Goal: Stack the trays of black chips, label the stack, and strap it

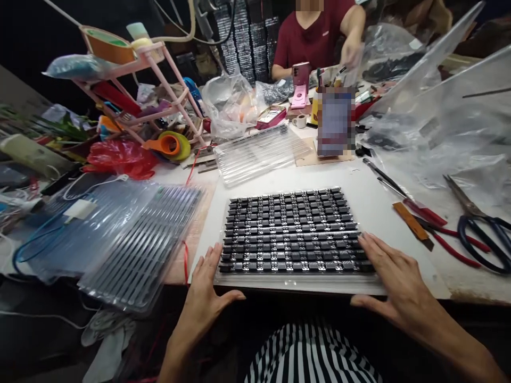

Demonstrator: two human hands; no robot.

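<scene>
A clear plastic tray [293, 280] lies in front of me on a white sheet [207, 223]. Rows of black circuit strips [287, 231], with small chips and silvery pads, fill it. Against the tray's left side rests my left hand [209, 279], fingers stretched out and thumb pointing inward below the front edge. My right hand [393, 274] lies flat along the right side, its fingertips touching the ends of the strips and its thumb apart. Neither hand is wrapped around anything.
Clear ribbed trays stand behind [259, 151] and at left [139, 250]. Scissors [475, 213], red-handled pliers [455, 242], a cutter [411, 221] and tweezers lie right. A pink rack [159, 90] stands back left. A phone [335, 122] stands ahead; a person [307, 42] sits opposite.
</scene>
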